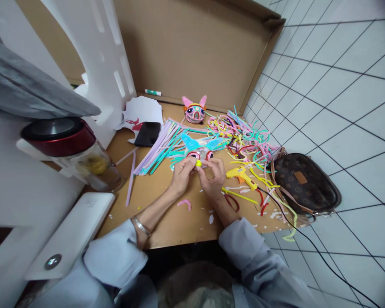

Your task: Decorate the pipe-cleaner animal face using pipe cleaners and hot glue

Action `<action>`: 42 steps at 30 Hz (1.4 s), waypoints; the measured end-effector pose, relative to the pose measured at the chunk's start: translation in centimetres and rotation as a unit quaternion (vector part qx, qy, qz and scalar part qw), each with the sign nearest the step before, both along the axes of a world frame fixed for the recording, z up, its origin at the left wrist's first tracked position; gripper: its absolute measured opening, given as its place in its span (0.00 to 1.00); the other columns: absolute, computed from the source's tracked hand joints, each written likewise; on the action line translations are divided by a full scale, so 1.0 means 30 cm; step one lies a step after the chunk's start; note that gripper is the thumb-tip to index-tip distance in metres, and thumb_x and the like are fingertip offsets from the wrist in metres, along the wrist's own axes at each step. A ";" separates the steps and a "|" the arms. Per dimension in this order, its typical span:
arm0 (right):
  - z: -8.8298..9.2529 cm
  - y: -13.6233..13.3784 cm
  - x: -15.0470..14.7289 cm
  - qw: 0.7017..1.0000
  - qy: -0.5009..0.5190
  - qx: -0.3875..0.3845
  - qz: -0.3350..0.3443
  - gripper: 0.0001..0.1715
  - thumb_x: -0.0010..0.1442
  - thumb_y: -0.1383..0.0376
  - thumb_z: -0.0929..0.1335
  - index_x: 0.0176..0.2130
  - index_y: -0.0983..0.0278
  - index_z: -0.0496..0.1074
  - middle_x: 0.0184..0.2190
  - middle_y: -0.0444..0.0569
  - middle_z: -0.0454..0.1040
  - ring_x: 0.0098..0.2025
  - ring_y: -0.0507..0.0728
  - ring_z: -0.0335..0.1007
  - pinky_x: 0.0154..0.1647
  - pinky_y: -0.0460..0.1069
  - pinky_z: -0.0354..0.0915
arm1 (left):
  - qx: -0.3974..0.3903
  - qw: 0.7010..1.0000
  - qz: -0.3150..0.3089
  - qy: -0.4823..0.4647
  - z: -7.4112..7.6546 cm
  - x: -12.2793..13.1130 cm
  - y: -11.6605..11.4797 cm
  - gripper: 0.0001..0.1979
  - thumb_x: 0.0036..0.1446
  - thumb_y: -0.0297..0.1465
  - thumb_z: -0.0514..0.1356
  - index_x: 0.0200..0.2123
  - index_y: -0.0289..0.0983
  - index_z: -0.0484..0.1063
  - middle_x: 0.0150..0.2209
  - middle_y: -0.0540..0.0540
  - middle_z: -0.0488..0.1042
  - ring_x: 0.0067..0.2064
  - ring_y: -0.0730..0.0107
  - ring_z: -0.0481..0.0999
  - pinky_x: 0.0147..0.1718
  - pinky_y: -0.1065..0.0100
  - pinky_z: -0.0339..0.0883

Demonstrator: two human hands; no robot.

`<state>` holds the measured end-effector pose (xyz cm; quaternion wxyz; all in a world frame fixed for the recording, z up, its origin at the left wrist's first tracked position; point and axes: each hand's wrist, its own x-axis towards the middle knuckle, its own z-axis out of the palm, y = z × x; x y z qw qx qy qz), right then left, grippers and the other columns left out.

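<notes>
Between the fingertips of my left hand (181, 174) and my right hand (213, 176) is a small yellow piece (198, 163), pinched from both sides; it looks like a coiled pipe cleaner. Just behind my fingers sits an animal head (199, 150) with blue ears and red-rimmed eyes, its lower part hidden by my hands. Farther back stands a similar pink-eared head (195, 113). Right of my right hand lies a yellow hot glue gun (242, 176). A yellow pipe cleaner (240, 195) stretches below it.
Straight lilac and teal pipe cleaners (162, 147) fan out at left, near a black phone (148, 134). A tangled pile (244, 137) lies at right, beside a brown bag (304, 184). A glass bottle (93, 162) and white power bank (73, 235) stand left. The glue gun's cord (308, 237) runs right.
</notes>
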<state>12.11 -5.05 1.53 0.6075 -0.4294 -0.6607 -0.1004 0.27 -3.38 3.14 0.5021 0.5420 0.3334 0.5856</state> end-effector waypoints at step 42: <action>0.005 -0.008 0.004 1.000 -0.011 0.002 0.019 0.11 0.62 0.65 0.68 0.46 0.61 0.74 0.38 0.51 0.70 0.41 0.58 0.71 0.40 0.54 0.73 | -0.004 0.998 -0.061 0.016 -0.008 -0.008 0.011 0.26 0.56 0.53 0.60 0.21 0.37 0.66 0.20 0.52 0.59 0.24 0.73 0.57 0.26 0.67 0.50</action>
